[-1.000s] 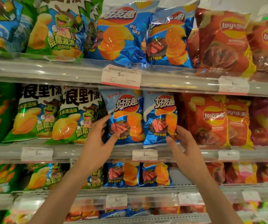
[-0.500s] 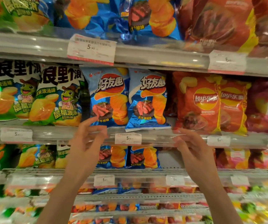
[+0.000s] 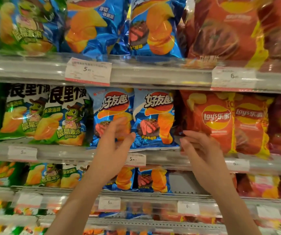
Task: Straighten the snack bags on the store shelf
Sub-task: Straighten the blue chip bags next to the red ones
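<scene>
A store aisle fills the view: tiers of grey metal shelving packed with snack bags, each shelf edge [image 3: 161, 77] fronted by a clear strip carrying white price tags. The landmark is the right blue chip bag [image 3: 155, 119], standing upright on the middle shelf with a steak and ridged chips printed on it. Touching its left side stands a twin blue chip bag [image 3: 111, 109], and left of that two green-and-white chip bags [image 3: 63, 116] with a cartoon frog. To the landmark's right, across a dark gap, stand red Lay's bags [image 3: 212, 119]. Directly below it a price tag [image 3: 136, 159] reads 5.90. Above it, the upper shelf holds larger blue and red bags; below it, the lower shelf repeats the blue bags beside a bare grey patch.

The left hand [image 3: 112, 146] hovers in front of the twin bag, fingers spread and relaxed, gripping nothing. The right hand [image 3: 199, 148] is raised at the landmark's lower right corner, fingers loosely extended toward it; whether they touch it cannot be told.
</scene>
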{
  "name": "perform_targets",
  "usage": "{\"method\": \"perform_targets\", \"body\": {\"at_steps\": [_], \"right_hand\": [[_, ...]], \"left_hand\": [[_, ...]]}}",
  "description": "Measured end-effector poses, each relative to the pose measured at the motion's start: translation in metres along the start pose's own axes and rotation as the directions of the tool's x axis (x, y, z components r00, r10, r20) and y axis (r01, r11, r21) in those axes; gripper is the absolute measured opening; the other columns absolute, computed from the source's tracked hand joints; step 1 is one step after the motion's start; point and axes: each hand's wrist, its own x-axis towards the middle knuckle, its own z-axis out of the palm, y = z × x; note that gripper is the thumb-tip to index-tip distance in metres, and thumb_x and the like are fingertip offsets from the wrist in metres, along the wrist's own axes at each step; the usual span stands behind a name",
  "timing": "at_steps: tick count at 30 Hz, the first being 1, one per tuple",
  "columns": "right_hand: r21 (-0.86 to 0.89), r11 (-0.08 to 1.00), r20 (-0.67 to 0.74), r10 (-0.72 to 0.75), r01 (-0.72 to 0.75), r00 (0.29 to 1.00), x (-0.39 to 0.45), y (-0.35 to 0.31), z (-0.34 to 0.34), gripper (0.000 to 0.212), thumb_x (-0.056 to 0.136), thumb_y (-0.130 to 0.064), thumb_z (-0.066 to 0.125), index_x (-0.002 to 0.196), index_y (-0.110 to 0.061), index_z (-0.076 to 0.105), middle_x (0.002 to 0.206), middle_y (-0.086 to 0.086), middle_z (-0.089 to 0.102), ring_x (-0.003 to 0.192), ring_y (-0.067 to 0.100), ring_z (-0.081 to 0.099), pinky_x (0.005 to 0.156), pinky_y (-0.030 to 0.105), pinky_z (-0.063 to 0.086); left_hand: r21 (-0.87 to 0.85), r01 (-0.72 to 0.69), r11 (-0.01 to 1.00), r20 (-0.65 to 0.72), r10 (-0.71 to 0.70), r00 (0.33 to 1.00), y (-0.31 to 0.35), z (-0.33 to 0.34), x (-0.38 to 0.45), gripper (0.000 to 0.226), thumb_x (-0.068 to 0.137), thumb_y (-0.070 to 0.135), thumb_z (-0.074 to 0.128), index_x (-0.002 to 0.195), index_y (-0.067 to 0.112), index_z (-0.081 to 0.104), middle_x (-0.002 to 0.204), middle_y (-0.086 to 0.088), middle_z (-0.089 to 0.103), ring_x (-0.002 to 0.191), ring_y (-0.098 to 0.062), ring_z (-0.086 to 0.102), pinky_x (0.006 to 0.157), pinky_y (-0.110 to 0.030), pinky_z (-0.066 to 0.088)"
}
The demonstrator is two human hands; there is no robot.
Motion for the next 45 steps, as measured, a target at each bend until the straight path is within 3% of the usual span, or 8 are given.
{"method": "perform_targets", "body": {"at_steps": [8,12,16,25,29,32,40,45], "right_hand": [[-0.164,0.987,0.048,0.009,-0.001,0.999,0.066,-0.008,0.05,0.084,0.084,-0.062,0.063,0.151,-0.034,0.023,0.138,-0.003,0.045,0.125,0.012,0.047,0.108,0.036,0.041],[-0.114,0.988,0.052,0.107,-0.101,0.993,0.08,0.005,0.069,0.112,0.067,-0.08,0.069,0.153,-0.035,0.012,0.14,-0.005,0.051,0.127,0.01,0.053,0.108,0.039,0.044],[0.031,0.994,0.03,0.107,-0.108,0.994,0.081,-0.001,0.076,0.092,0.077,-0.039,0.082,0.146,-0.034,0.022,0.115,-0.024,0.058,0.101,-0.016,0.056,0.086,0.005,0.04],[-0.031,0.989,-0.084,0.139,-0.142,0.987,0.086,0.004,0.072,0.086,0.074,-0.064,0.072,0.143,-0.027,0.036,0.126,-0.003,0.06,0.114,0.014,0.061,0.098,0.043,0.053],[0.109,0.959,0.05,0.258,-0.262,0.965,0.085,-0.002,0.063,0.035,0.094,-0.046,0.061,0.117,-0.023,0.05,0.083,-0.01,0.063,0.068,0.003,0.06,0.067,0.027,0.052],[0.207,0.933,0.102,0.278,-0.294,0.955,0.087,-0.007,0.058,0.026,0.101,-0.037,0.052,0.094,-0.013,0.051,0.065,0.003,0.044,0.047,0.012,0.039,0.043,0.024,0.036],[0.267,0.935,0.073,0.222,-0.234,0.972,0.09,-0.019,0.054,0.034,0.098,-0.046,0.055,0.107,-0.014,0.061,0.07,0.004,0.059,0.058,0.02,0.057,0.052,0.031,0.05],[0.214,0.96,0.106,0.158,-0.178,0.982,0.083,-0.02,0.053,0.031,0.096,-0.051,0.054,0.122,-0.034,0.055,0.107,-0.013,0.071,0.085,-0.005,0.069,0.071,0.02,0.056]], "left_hand": [[0.402,-0.203,0.893,-0.101,0.263,0.959,-0.008,-0.016,0.046,0.055,0.091,0.044,0.057,0.142,0.024,0.045,0.137,-0.01,0.045,0.124,-0.029,0.048,0.104,-0.045,0.045],[0.51,-0.094,0.855,-0.148,0.195,0.97,-0.039,-0.036,0.05,0.068,0.088,0.051,0.065,0.147,0.028,0.041,0.153,-0.025,0.027,0.137,-0.047,0.034,0.104,-0.058,0.042],[0.514,-0.096,0.852,-0.065,0.15,0.986,-0.05,-0.038,0.052,0.077,0.089,0.046,0.066,0.154,0.038,0.026,0.164,-0.013,0.006,0.141,-0.044,0.035,0.101,-0.055,0.048],[0.642,-0.156,0.751,-0.06,0.252,0.966,-0.058,-0.05,0.063,0.073,0.087,0.034,0.073,0.152,0.023,0.041,0.157,-0.019,0.028,0.137,-0.043,0.036,0.105,-0.057,0.04],[0.558,-0.34,0.757,-0.076,0.455,0.887,-0.039,-0.039,0.051,0.053,0.087,0.032,0.072,0.136,0.025,0.055,0.135,-0.007,0.049,0.118,-0.025,0.05,0.093,-0.036,0.047],[0.459,-0.34,0.821,0.081,0.343,0.936,-0.02,-0.012,0.045,0.047,0.094,0.047,0.057,0.138,0.031,0.048,0.124,0.006,0.054,0.099,-0.015,0.061,0.083,-0.035,0.054],[0.299,-0.275,0.914,0.107,0.255,0.961,-0.006,0.017,0.056,0.07,0.092,0.064,0.049,0.151,0.053,0.012,0.146,0.005,0.045,0.132,-0.017,0.043,0.097,-0.037,0.048],[0.099,-0.193,0.976,0.164,0.175,0.971,0.001,0.02,0.073,0.07,0.092,0.063,0.051,0.149,0.057,0.01,0.157,0.014,0.033,0.111,-0.007,0.065,0.097,-0.034,0.053]]}}
